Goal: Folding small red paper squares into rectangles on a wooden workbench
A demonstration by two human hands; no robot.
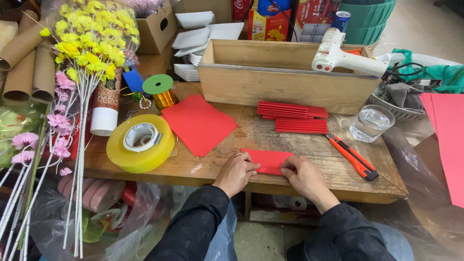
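The small folded red paper sheet (268, 160) lies flat at the near edge of my brown wooden table (309, 145). My left hand (236, 173) presses down on its left end with bent fingers. My right hand (303, 175) pinches its right end. Behind it sit stacks of folded red paper strips (294, 117), and a bigger red paper sheet (198, 123) is further left. An orange box cutter (352, 156) lies just beside my right hand. A big roll of yellow tape (140, 142) sits to the left.
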